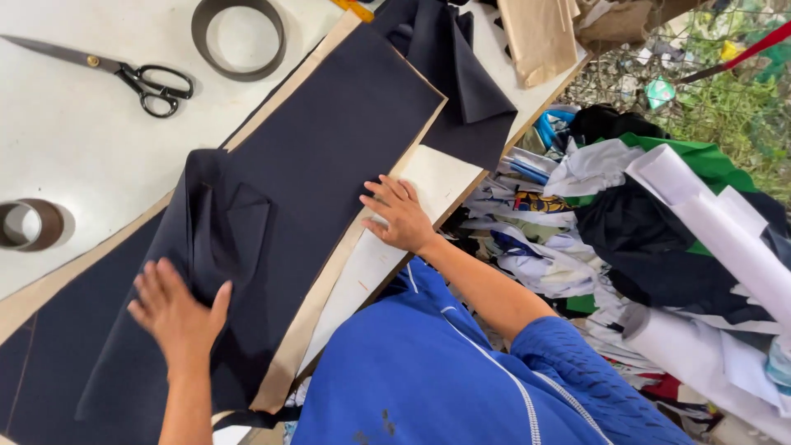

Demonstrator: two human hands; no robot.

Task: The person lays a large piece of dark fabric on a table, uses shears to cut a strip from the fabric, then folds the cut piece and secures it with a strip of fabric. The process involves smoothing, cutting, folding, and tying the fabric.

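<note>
The left hand [177,317] lies flat, fingers spread, pressing on the dark navy cloth [329,140] near a folded-over flap, gripping nothing. The right hand [400,214] is also open, its fingertips resting on the cloth's right border where it meets the tan paper pattern [317,297] underneath. The cloth stretches diagonally along the near right edge of the white table [82,140], with the pattern showing as a thin strip on both of its long sides. A second dark piece [465,82] lies bunched at the table's far right corner. Black-handled scissors [124,72] lie towards the far left edge, a dark tape ring [239,37] beside them, and a brown tape roll [29,224] sits at the left edge. Off the table's right edge, mixed fabric scraps [593,214] and white paper rolls [725,239] are piled.
</note>
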